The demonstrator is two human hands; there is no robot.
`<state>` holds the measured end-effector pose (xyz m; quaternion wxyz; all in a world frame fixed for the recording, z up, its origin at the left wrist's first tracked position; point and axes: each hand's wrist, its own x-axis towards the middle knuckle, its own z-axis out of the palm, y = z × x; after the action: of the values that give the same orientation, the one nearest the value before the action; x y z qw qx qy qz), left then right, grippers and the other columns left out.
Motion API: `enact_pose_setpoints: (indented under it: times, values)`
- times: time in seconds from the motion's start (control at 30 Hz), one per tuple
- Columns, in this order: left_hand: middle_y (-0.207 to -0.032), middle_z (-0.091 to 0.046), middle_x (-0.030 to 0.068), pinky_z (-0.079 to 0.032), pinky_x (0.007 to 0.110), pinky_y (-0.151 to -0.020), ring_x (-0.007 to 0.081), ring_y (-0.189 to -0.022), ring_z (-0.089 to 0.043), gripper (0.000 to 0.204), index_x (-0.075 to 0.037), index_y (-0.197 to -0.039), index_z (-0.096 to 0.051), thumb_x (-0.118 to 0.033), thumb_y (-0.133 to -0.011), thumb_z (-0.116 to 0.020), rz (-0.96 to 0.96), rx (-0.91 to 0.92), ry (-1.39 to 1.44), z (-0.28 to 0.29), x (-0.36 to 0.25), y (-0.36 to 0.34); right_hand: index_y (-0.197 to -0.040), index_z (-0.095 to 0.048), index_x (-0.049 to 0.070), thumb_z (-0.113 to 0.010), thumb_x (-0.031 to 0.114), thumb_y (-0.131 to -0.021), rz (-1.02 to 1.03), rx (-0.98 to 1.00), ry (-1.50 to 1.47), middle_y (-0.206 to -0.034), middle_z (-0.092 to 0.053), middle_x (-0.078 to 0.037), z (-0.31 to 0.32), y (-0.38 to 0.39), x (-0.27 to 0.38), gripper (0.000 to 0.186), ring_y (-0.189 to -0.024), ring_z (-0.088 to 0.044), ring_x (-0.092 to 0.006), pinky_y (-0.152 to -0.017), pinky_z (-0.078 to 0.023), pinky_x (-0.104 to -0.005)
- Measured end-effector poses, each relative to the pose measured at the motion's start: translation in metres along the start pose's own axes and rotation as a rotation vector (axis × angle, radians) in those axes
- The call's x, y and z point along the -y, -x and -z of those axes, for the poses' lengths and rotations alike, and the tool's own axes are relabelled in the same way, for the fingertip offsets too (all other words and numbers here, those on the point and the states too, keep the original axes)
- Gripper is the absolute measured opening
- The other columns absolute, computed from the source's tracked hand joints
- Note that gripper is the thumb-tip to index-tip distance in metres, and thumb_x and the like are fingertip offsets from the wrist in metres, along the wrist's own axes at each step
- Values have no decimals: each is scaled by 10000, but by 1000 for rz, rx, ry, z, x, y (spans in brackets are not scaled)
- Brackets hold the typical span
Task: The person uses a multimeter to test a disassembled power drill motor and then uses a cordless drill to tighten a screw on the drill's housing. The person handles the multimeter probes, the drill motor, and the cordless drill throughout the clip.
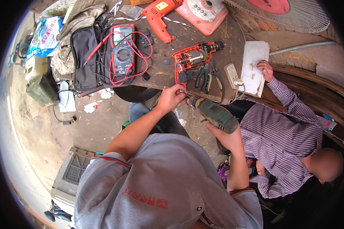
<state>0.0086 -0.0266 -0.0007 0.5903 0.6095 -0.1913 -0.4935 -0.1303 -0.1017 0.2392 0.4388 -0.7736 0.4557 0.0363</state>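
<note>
My right hand (pixel 227 136) is wrapped round a dark green power drill (pixel 216 114), held off the table's near edge with its front end pointing up and left. At that front end, the fingers of my left hand (pixel 171 98) are pinched together; a small reddish bit shows at the fingertips, too small to make out. Just beyond on the table lies an orange drill (pixel 191 59) with its housing off, the copper motor and wires exposed. Beside it are pliers (pixel 207 78) with dark green handles and a second hand tool (pixel 218 76) with its handles spread.
A red multimeter (pixel 123 57) with looped leads lies left on the wooden table (pixel 160 78), by a black pouch (pixel 85 57). Behind are another orange drill (pixel 156 19) and a pink-white appliance (pixel 202 13). At right, a co-worker's hand (pixel 265 71) touches a white board (pixel 252 57) near a power socket (pixel 232 72).
</note>
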Motion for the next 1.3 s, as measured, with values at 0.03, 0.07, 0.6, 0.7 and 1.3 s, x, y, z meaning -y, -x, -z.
enact_pose_setpoints:
  times: [0.03,0.07,0.6,0.7,1.3]
  values:
    - [-651,-591,-35,-451,220,-577,17,-611,-496,99,-64,-941,-699,-99,-855,-737,-1,2,-2,0,0,0,-1286,-559,0,-801,109,-748,2,5,4,-1136,-692,-120,0,-1,0,601,-1037,-654,-150,-915,-497,-302]
    - [-648,-588,-37,-449,220,-573,17,-608,-495,97,-66,-938,-699,-101,-856,-738,-1,4,-3,1,0,0,-1286,-559,0,-801,109,-749,3,11,9,-1137,-692,-119,0,-1,1,599,-1036,-652,-147,-915,-497,-302]
    - [-615,-643,32,-467,260,-540,75,-548,-589,84,-72,-910,-690,-118,-843,-713,-55,-36,-27,-1,0,-2,-1418,-405,10,-822,159,-757,-131,209,-167,-1279,-592,-132,-14,-7,5,796,-1142,-580,-177,-969,-457,-321]
    - [-611,-637,47,-468,274,-536,86,-546,-590,93,-65,-895,-684,-130,-843,-726,-100,-57,-103,-2,5,-1,-1438,-371,16,-828,172,-756,-183,198,-245,-1294,-569,-124,-25,-2,13,836,-1166,-557,-190,-982,-445,-323]
    - [-657,-667,72,-513,274,-583,120,-639,-685,110,-35,-954,-683,-61,-848,-669,6,-43,-70,-1,-14,4,-1407,-409,76,-823,238,-752,-30,225,32,-1203,-640,-142,-7,-12,35,792,-1100,-636,-248,-925,-484,-347]
